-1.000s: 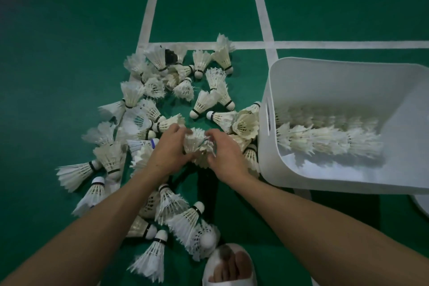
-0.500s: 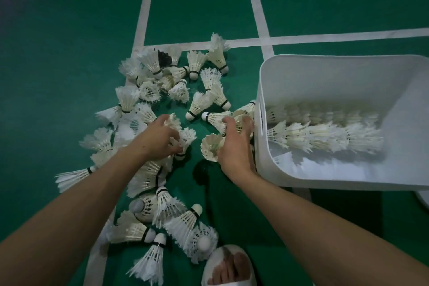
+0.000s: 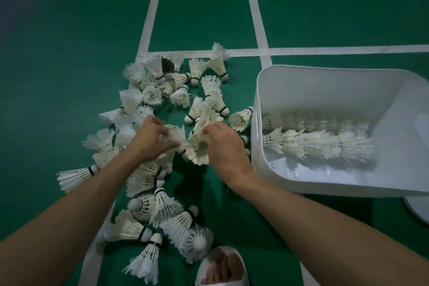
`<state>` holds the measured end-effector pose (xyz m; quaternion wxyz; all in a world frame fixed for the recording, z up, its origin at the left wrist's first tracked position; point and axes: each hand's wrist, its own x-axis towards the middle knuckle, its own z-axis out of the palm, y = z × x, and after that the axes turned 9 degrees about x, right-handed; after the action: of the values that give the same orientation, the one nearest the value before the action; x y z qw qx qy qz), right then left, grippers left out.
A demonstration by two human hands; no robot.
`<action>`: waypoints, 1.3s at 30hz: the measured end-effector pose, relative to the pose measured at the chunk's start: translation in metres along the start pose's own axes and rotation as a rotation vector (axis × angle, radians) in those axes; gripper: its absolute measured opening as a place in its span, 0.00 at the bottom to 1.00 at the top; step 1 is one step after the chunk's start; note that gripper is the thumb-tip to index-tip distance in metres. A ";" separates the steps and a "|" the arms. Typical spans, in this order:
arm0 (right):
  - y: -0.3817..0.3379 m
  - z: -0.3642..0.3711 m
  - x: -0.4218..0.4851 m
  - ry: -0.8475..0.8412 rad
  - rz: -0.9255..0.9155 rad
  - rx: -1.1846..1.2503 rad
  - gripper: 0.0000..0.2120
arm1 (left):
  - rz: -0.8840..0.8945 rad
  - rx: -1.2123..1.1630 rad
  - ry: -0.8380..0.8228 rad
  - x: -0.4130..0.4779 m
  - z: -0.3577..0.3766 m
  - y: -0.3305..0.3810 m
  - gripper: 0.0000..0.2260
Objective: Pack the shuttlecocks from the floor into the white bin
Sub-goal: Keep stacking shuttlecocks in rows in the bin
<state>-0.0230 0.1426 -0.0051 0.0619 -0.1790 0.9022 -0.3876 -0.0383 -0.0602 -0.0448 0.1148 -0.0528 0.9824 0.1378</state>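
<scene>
Several white feather shuttlecocks [image 3: 176,95] lie scattered on the green court floor, left of the white bin [image 3: 325,72]. Two long nested rows of shuttlecocks [image 3: 318,143] lie inside the bin. My left hand [image 3: 148,139] pinches a shuttlecock [image 3: 175,138] by its feathers. My right hand [image 3: 222,144] grips a short stack of shuttlecocks [image 3: 198,146], its open skirt facing me. The two held pieces nearly touch in the middle of the pile, just left of the bin's near corner.
White court lines [image 3: 255,7] cross the green floor [image 3: 69,30] behind the pile. My foot in a white slipper [image 3: 220,267] sits at the bottom edge. A white rounded object [image 3: 417,209] peeks out under the bin's right side.
My right hand has lifted a shuttlecock stack from beside the bin and brought it left. My left hand has raised a shuttlecock toward it, so both hands meet again.
</scene>
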 end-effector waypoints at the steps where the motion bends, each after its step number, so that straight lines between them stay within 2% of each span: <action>1: -0.004 -0.002 -0.003 -0.007 -0.014 0.005 0.13 | 0.009 0.007 -0.035 -0.003 0.000 0.000 0.15; 5: -0.015 -0.014 -0.011 -0.043 -0.046 0.006 0.14 | 0.046 0.026 -0.141 -0.008 -0.002 0.017 0.08; 7: -0.017 -0.023 -0.015 -0.087 -0.032 0.007 0.15 | 0.006 -0.043 -0.102 -0.007 -0.005 0.032 0.07; 12: -0.028 -0.052 -0.013 -0.131 -0.152 0.046 0.14 | -0.244 -0.737 0.039 -0.016 -0.043 0.064 0.06; 15: -0.038 -0.078 -0.004 -0.161 -0.223 0.089 0.14 | -0.289 -0.995 0.050 -0.026 -0.075 0.075 0.09; 17: -0.042 -0.100 0.001 -0.152 -0.259 0.121 0.14 | -0.258 -1.100 0.021 -0.032 -0.091 0.083 0.10; 22: -0.054 -0.157 0.011 -0.127 -0.306 0.174 0.15 | -0.178 -1.180 -0.016 -0.042 -0.126 0.122 0.09; 25: -0.057 -0.185 0.019 -0.084 -0.325 0.198 0.15 | -0.157 -1.187 -0.061 -0.040 -0.147 0.147 0.12; 30: -0.042 -0.226 0.030 -0.014 -0.352 0.236 0.14 | -0.037 -1.284 -0.225 -0.026 -0.175 0.177 0.17; 36: 0.007 -0.236 0.031 0.078 -0.266 0.436 0.15 | 0.134 -1.312 -0.329 -0.001 -0.152 0.204 0.19; 39: 0.030 -0.229 0.030 0.064 -0.213 0.469 0.14 | 0.131 -1.324 -0.275 0.013 -0.129 0.214 0.20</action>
<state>-0.1166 0.3055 0.1330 0.0319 -0.2416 0.7652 -0.5959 -0.1068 0.1072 0.1286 0.1738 -0.0344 0.6684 0.7224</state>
